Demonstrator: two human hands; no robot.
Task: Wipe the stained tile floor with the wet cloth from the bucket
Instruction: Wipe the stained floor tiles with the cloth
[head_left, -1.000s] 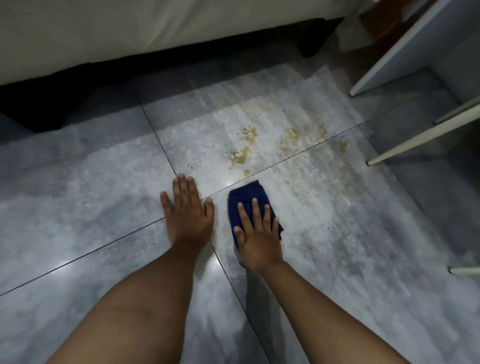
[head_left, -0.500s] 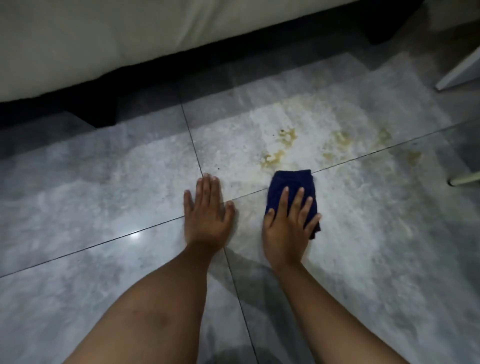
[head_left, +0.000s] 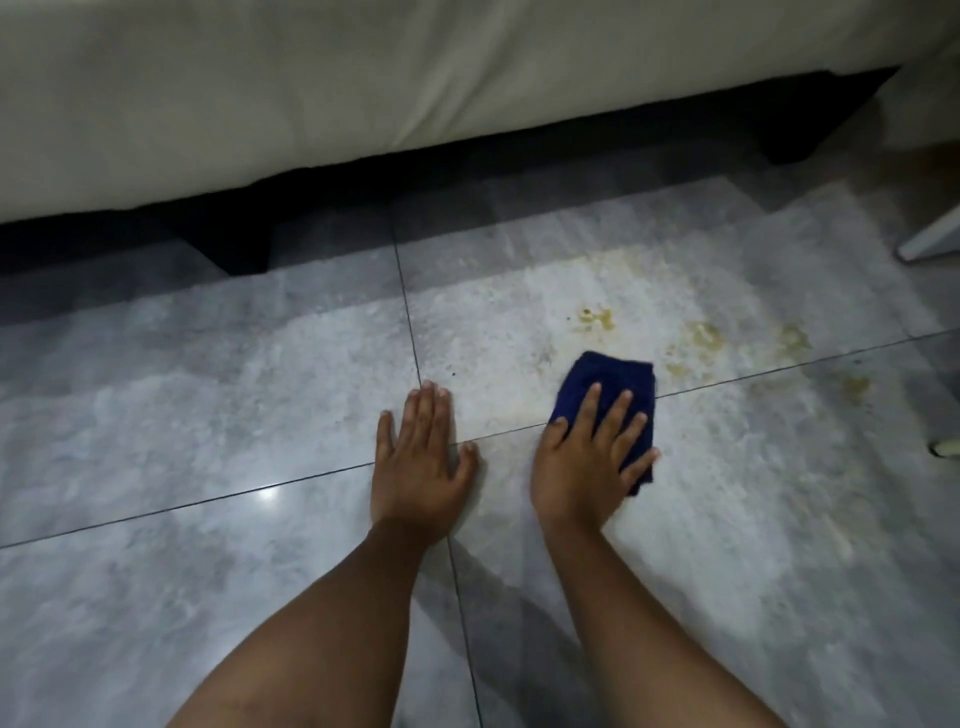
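Note:
A folded dark blue cloth (head_left: 613, 379) lies on the grey tile floor (head_left: 208, 405). My right hand (head_left: 587, 462) presses flat on the cloth's near half, fingers spread. Yellow-brown stains (head_left: 595, 319) mark the pale tile just beyond and to the right of the cloth, with more blotches (head_left: 704, 335) further right. My left hand (head_left: 421, 462) rests flat on the bare floor to the left of the cloth, palm down, holding nothing. No bucket is in view.
A bed with a cream cover (head_left: 363, 83) runs across the back, with dark space and a black leg (head_left: 239, 249) under it. White furniture legs (head_left: 930, 239) stand at the right edge. A bright light reflection (head_left: 267, 493) shows on the tile at left.
My right hand has pushed the cloth forward and to the right, over the spot nearest the tile joint. The view has swung left. My left hand stays planted.

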